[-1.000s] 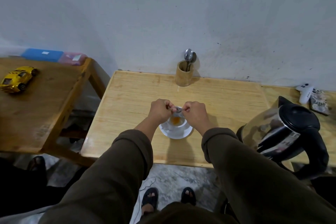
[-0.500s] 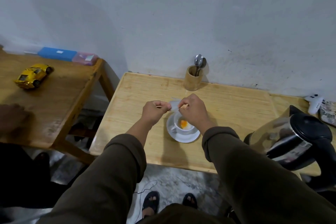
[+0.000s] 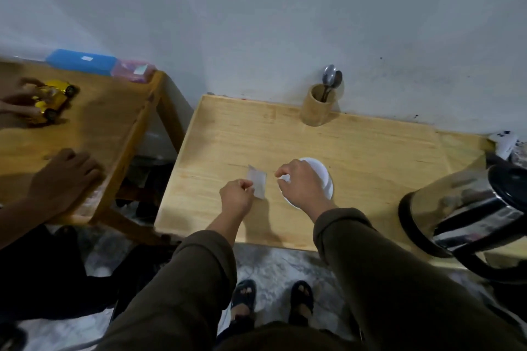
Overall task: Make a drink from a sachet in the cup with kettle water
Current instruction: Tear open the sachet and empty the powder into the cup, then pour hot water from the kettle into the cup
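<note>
Wooden table (image 3: 356,157) | left hand (image 3: 236,199) pinches sachet (image 3: 257,186) | right hand (image 3: 302,184) above cup (image 3: 315,166)

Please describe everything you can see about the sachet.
The sachet is a small, flat, pale rectangle that looks like thin plastic or foil. It is tilted, low over the wooden table, just left of the saucer. The left hand pinches its lower left edge. I cannot tell whether it touches the table.

Left hand (image 3: 236,199) pinches sachet (image 3: 257,184), seemingly empty.
</note>
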Demonstrator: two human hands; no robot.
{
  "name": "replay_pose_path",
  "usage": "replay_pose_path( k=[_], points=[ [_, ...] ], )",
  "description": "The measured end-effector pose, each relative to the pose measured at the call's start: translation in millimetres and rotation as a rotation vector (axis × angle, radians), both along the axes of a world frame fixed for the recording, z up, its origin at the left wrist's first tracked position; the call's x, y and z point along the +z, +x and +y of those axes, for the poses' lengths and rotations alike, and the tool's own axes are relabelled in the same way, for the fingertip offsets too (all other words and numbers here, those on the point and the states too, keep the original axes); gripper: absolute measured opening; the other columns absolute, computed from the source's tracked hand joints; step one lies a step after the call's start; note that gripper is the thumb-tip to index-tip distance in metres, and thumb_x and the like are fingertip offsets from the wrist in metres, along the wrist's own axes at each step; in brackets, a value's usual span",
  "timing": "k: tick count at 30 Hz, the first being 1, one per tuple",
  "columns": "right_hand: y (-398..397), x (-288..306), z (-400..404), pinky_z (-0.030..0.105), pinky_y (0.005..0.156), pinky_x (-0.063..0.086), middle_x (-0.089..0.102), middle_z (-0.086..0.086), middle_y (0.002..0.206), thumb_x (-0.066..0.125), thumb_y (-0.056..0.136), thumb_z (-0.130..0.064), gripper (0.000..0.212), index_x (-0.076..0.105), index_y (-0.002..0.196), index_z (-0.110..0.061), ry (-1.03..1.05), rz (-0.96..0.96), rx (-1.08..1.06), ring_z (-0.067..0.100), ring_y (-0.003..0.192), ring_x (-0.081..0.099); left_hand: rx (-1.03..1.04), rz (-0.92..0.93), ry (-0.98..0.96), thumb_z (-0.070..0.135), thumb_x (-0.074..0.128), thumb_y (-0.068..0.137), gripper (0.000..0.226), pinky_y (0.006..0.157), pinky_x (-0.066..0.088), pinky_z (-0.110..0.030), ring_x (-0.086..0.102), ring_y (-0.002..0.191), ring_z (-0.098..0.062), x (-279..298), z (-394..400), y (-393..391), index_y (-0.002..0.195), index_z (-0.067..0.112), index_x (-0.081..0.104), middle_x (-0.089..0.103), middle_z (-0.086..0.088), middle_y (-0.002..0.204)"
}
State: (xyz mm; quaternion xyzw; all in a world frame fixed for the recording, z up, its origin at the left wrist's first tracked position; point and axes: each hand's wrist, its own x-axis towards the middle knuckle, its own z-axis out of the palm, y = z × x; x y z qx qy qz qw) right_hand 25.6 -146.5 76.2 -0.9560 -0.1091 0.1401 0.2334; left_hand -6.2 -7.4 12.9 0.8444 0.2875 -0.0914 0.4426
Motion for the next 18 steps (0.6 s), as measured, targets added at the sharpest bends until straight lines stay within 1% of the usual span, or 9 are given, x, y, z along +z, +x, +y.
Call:
replay_pose_path(
  k=[2, 5, 6, 9, 11, 14, 16, 18],
  points=[
    [-1.3, -3.0, -1.9, 0.042, 0.094, 0.048, 0.066, 0.006, 0.115, 0.053, 0.086, -0.016, 0.024, 0.070, 0.102, -0.016, -0.011, -0.001, -0.035, 0.025, 0.111, 0.058, -0.039, 0.020, 0.022, 0.019, 0.052, 0.091, 0.031, 0.104, 0.038, -0.024, 0.058, 0.121, -0.023, -5.4, -0.3, 0.2, 0.116, 0.010, 0.069, 0.069, -0.008, 0.123],
    [-3.1, -3.6, -6.7, 0.039, 0.094, 0.048, 0.064, 0.008, 0.118, 0.051, 0.086, -0.013, 0.027, 0.070, 0.106, -0.013, -0.022, -0.003, -0.086, 0.026, 0.108, 0.059, -0.080, 0.020, 0.081, 0.022, 0.049, 0.091, 0.032, 0.100, 0.039, -0.026, 0.057, 0.121, -0.023, -9.7, -0.6, 4.2, 0.115, 0.013, 0.069, 0.066, -0.007, 0.125],
    [-3.4, -3.9, -8.7, 0.039, 0.096, 0.046, 0.063, 0.009, 0.120, 0.050, 0.087, -0.013, 0.029, 0.069, 0.108, -0.013, -0.026, -0.012, -0.100, 0.025, 0.110, 0.058, -0.092, 0.001, 0.105, 0.022, 0.049, 0.091, 0.032, 0.099, 0.040, -0.026, 0.056, 0.121, -0.024, -9.2, -1.4, 6.0, 0.114, 0.013, 0.069, 0.063, -0.008, 0.128],
    [-7.8, -2.3, -15.7, 0.034, 0.104, 0.039, 0.059, 0.007, 0.128, 0.048, 0.088, -0.014, 0.032, 0.066, 0.115, -0.015, -0.043, -0.077, -0.145, 0.023, 0.119, 0.052, -0.142, -0.078, 0.120, 0.021, 0.051, 0.091, 0.032, 0.104, 0.036, -0.027, 0.050, 0.127, -0.024, -4.4, -9.2, 10.1, 0.118, 0.010, 0.065, 0.054, -0.011, 0.137],
    [-12.3, -0.4, -24.1, 0.033, 0.101, 0.039, 0.057, 0.007, 0.128, 0.048, 0.089, -0.016, 0.032, 0.064, 0.116, -0.015, -0.045, -0.140, -0.196, 0.023, 0.121, 0.049, -0.175, -0.105, 0.088, 0.021, 0.051, 0.092, 0.036, 0.105, 0.036, -0.027, 0.049, 0.127, -0.025, 0.2, -19.5, 9.7, 0.125, 0.008, 0.059, 0.054, -0.011, 0.136],
    [-18.6, 5.0, -42.8, 0.037, 0.095, 0.043, 0.055, 0.009, 0.124, 0.050, 0.087, -0.012, 0.034, 0.059, 0.120, -0.014, -0.034, -0.234, -0.301, 0.026, 0.118, 0.049, -0.196, -0.110, -0.003, 0.020, 0.049, 0.093, 0.046, 0.107, 0.036, -0.032, 0.047, 0.130, -0.029, 4.0, -41.3, 5.1, 0.136, 0.005, 0.048, 0.053, -0.015, 0.139],
    [-21.8, 10.3, -58.0, 0.036, 0.095, 0.043, 0.053, 0.010, 0.125, 0.050, 0.087, -0.010, 0.039, 0.055, 0.125, -0.014, -0.033, -0.294, -0.361, 0.026, 0.118, 0.048, -0.198, -0.092, -0.055, 0.017, 0.051, 0.091, 0.056, 0.109, 0.035, -0.035, 0.043, 0.134, -0.030, 4.7, -56.0, -1.1, 0.143, 0.002, 0.037, 0.047, -0.016, 0.144],
    [-24.7, 15.5, -75.1, 0.036, 0.095, 0.042, 0.052, 0.011, 0.125, 0.049, 0.086, -0.008, 0.041, 0.054, 0.127, -0.013, -0.045, -0.353, -0.416, 0.026, 0.118, 0.047, -0.204, -0.101, -0.059, 0.016, 0.053, 0.090, 0.064, 0.110, 0.034, -0.035, 0.039, 0.136, -0.030, 4.3, -69.7, -7.7, 0.147, 0.001, 0.027, 0.041, -0.017, 0.147]
  ],
)
